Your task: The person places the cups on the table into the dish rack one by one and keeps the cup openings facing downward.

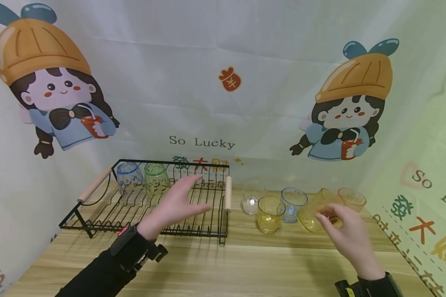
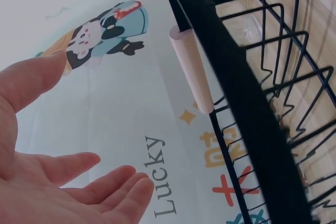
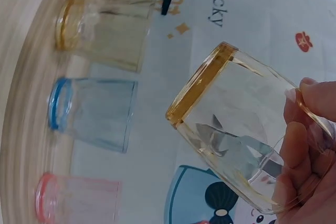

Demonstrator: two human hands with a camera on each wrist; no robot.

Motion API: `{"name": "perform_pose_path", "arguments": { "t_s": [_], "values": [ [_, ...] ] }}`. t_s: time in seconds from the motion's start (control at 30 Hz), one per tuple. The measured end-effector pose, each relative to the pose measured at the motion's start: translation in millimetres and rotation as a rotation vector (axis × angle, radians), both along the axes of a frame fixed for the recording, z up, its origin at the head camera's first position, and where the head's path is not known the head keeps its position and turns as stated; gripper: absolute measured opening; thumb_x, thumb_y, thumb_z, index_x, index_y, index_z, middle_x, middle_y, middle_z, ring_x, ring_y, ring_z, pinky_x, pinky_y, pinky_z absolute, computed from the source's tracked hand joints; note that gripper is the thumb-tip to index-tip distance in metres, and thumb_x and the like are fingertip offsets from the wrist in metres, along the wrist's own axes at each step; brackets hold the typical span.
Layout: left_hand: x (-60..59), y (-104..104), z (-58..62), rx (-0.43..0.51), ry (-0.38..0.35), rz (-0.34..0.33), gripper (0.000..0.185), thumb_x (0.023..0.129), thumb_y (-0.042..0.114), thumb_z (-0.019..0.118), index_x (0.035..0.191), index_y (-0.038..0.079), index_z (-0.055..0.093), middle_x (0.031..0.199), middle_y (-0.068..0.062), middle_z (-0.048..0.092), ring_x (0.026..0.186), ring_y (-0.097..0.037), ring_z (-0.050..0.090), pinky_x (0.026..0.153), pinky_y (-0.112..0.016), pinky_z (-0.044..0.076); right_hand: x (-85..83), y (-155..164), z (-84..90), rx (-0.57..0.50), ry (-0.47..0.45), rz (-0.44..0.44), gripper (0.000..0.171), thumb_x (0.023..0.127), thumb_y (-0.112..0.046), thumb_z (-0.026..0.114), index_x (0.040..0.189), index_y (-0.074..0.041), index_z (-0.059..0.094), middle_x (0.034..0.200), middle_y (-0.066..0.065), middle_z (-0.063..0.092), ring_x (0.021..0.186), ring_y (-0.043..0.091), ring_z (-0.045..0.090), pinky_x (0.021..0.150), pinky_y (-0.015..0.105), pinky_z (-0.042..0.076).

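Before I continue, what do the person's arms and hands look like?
The left hand and right hand are bare. On the left are a black sleeve and a black wristband with a small red tag; on the right, black wrist gear with a yellow patch.

This see-through yellow glass is tilting in the right hand, which is pinching it by the rim, and its chunky amber base is kinda pointing away from the fingers.
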State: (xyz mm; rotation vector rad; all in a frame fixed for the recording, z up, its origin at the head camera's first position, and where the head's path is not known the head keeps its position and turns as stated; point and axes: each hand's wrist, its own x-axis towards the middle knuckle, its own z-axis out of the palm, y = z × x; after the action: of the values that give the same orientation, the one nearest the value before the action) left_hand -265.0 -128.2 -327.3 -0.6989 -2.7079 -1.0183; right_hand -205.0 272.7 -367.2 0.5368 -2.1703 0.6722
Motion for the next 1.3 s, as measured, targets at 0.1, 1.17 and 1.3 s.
{"name": "perform_pose_path", "arguments": {
  "t_s": [0.1,1.17,1.3],
  "values": [
    [2.2,4,-2.5,0.019,-0.012,-0.011,0.090,0.082,0.029,0.081,0.152,0.001,0.032,0.154,-0.025,0.032,0.140,-0.042,0.031,0.112,-0.063,0.026,-12.8,6,-15.8,-0.063,0.013,0.048,0.024,0.081,0.004,0.077,0.100,-0.008,0.071,0.086,0.000,0.067,0.077,0.011,0.059,0.066,0.018,0.047],
    [15.3,30,-18.4,0.131,-0.007,-0.061,0.089,0.079,0.029,0.084,0.152,0.012,0.038,0.150,-0.013,0.043,0.125,-0.032,0.050,0.101,-0.055,0.046,-11.1,-57,-14.9,-0.352,-0.008,0.178,0.020,0.085,0.008,0.071,0.104,0.001,0.069,0.090,0.010,0.068,0.083,0.004,0.058,0.073,0.015,0.046],
    [16.1,31,-20.9,0.179,-0.025,-0.086,0.087,0.080,0.028,0.083,0.152,0.011,0.037,0.151,-0.013,0.042,0.125,-0.034,0.050,0.102,-0.054,0.046,-31.4,-48,-40.6,-0.378,-0.002,0.279,0.021,0.090,0.003,0.068,0.110,-0.002,0.067,0.098,0.007,0.067,0.090,0.012,0.059,0.080,0.021,0.047]
  ]
}}
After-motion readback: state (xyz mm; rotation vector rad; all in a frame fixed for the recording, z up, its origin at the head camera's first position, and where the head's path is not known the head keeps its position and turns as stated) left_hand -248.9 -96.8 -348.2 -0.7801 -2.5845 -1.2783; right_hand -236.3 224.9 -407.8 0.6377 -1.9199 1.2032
